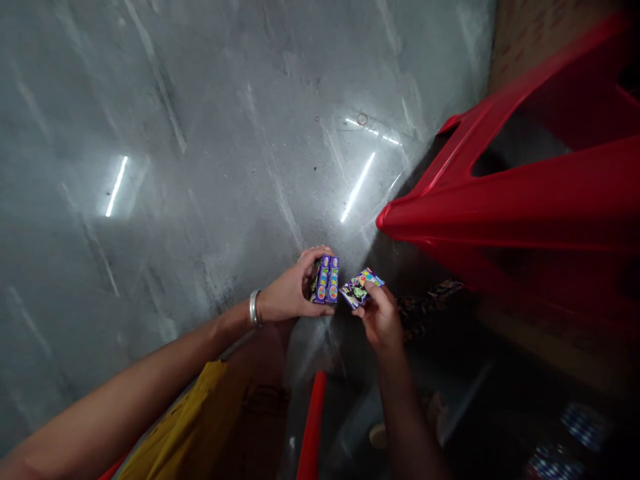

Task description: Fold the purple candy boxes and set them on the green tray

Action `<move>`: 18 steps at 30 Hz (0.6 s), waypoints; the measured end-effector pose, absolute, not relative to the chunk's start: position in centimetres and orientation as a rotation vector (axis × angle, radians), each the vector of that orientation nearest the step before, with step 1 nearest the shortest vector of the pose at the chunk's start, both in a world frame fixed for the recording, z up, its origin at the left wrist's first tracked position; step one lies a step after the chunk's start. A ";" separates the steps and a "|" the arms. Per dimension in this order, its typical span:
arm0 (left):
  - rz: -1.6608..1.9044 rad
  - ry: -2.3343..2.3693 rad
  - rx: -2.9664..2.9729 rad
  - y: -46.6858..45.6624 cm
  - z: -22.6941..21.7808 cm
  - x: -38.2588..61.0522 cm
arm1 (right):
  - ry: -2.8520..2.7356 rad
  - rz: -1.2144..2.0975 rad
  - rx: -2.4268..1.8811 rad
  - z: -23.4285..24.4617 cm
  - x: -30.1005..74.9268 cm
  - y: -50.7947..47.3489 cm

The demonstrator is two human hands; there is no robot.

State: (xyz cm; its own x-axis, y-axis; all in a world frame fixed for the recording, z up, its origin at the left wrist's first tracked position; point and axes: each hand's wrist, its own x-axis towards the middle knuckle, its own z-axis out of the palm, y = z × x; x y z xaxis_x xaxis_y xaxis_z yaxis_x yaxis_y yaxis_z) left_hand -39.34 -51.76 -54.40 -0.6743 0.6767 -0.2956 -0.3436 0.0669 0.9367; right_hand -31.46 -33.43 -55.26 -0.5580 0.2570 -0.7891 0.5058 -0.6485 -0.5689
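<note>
Two small purple printed boxes [328, 280] sit side by side in my left hand [295, 283], with the fingers and thumb wrapped round their ends. A third purple box [361, 288] of similar print is pinched between the thumb and fingers of my right hand [381, 313]. It is tilted, and a small gap separates it from the pair. On my left wrist is a silver bangle [255, 309]. The print is too small to read. Both hands are above the floor, near the lower middle of the view.
Red plastic furniture [500, 207], perhaps a chair or stool, stands close on the right. A red bar [313, 420] rises at the bottom. Grey floor [210, 133] with light streaks stretches across the left and top. Yellow cloth [200, 413] covers my lap. The lower right is dark.
</note>
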 end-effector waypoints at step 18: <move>1.386 1.912 0.651 -51.3 -53.8 -39.4 | 1.159 -2.201 1.016 -54.0 -31.6 -34.6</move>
